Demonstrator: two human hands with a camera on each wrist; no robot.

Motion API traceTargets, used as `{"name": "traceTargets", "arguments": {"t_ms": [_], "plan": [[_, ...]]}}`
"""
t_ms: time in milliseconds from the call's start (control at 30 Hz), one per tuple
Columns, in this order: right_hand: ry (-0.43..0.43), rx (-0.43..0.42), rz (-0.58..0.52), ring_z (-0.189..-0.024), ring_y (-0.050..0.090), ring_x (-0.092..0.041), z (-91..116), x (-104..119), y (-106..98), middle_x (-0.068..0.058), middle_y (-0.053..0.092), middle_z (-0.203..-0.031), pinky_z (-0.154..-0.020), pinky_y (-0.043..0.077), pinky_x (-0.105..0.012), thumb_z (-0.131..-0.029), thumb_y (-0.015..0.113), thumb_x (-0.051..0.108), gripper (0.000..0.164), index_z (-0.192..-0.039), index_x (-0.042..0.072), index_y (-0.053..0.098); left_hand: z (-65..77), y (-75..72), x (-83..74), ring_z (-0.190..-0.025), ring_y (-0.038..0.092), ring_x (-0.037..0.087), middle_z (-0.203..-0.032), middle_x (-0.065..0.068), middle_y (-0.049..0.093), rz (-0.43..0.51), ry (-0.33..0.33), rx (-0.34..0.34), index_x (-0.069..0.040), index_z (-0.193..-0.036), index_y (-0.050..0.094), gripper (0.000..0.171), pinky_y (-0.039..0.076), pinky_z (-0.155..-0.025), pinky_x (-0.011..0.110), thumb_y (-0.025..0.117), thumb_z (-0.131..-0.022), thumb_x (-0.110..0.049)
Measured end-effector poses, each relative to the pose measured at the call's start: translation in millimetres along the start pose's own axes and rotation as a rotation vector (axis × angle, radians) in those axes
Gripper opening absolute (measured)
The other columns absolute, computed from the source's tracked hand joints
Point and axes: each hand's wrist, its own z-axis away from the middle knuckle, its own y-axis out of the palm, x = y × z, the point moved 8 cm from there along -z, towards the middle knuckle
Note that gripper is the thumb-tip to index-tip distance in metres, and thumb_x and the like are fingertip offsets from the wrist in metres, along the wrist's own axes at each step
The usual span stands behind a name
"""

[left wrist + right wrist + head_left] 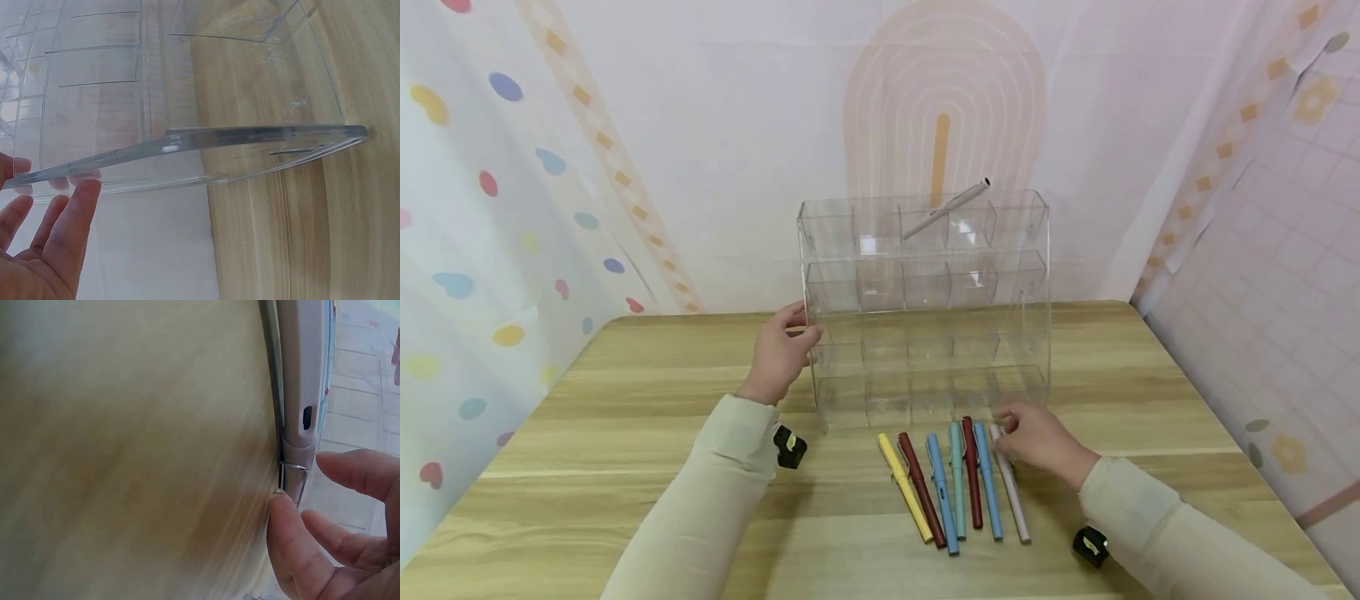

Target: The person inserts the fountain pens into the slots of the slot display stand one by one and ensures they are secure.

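A clear acrylic rack [928, 312] with tiered compartments stands on the table. My left hand [781, 350] grips its left side panel; in the left wrist view the thumb and fingers [75, 225] lie on opposite faces of the panel. A pale pink pen [1012, 487] lies in front of the rack at the right end of a loose row. My right hand [1041, 437] pinches its capped end; the right wrist view shows thumb [353, 472] and forefinger on either side of the cap beside its clip. A light pen [947, 208] leans slantwise in the top tier.
Left of the pale pink pen lie a blue pen [988, 483], a dark red pen [972, 475], a teal pen [957, 479], another blue pen [942, 496], another dark red pen [922, 492] and a yellow pen [906, 487]. A patterned curtain [760, 150] hangs behind the wooden table [647, 392].
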Motion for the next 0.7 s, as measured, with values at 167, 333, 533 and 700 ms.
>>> {"name": "traceTargets", "arguments": {"t_ms": [167, 333, 533, 700], "plan": [[0.011, 0.02, 0.049, -0.065, 0.054, -0.018, -3.2, 2.4, 1.5, -0.013, 0.059, -0.085, -0.056, 0.049, -0.029, -0.075, 0.069, -0.003, 0.041, -0.114, -0.013, 0.059, -0.2, -2.3, -5.1, -0.116, 0.054, 0.033, -0.131, 0.022, 0.05, 0.004, 0.012, 0.001, -0.004, -0.148, 0.036, 0.053, 0.055, -0.078, 0.036, 0.052, -0.098, -0.009], [0.022, 0.05, 0.077, -0.06, 0.053, -0.015, -3.4, 3.2, 5.0, -0.008, 0.061, -0.077, -0.053, 0.048, -0.028, -0.077, 0.07, -0.003, 0.034, -0.11, -0.008, 0.062, -0.3, -2.1, -5.2, -0.116, 0.054, 0.033, -0.132, 0.022, 0.049, -0.003, 0.006, 0.007, -0.005, -0.148, 0.036, 0.053, 0.055, -0.076, 0.034, 0.052, -0.098, -0.01], [0.06, 0.061, 0.096, -0.054, 0.052, -0.014, -4.7, 3.9, 10.7, -0.011, 0.063, -0.085, -0.047, 0.045, -0.025, -0.078, 0.069, -0.003, 0.032, -0.11, -0.004, 0.064, 0.9, -4.7, -2.2, -0.117, 0.054, 0.033, -0.133, 0.021, 0.049, -0.001, -0.004, 0.006, -0.006, -0.149, 0.035, 0.053, 0.054, -0.075, 0.033, 0.052, -0.098, -0.011], [0.102, 0.052, 0.115, -0.058, 0.057, -0.016, -5.5, 2.2, 13.4, -0.02, 0.063, -0.106, -0.047, 0.047, -0.025, -0.079, 0.069, -0.002, 0.033, -0.111, -0.003, 0.064, 2.6, -6.1, -2.0, -0.118, 0.053, 0.034, -0.134, 0.022, 0.048, -0.003, -0.009, 0.011, -0.005, -0.149, 0.034, 0.054, 0.055, -0.076, 0.033, 0.052, -0.098, -0.011]]}}
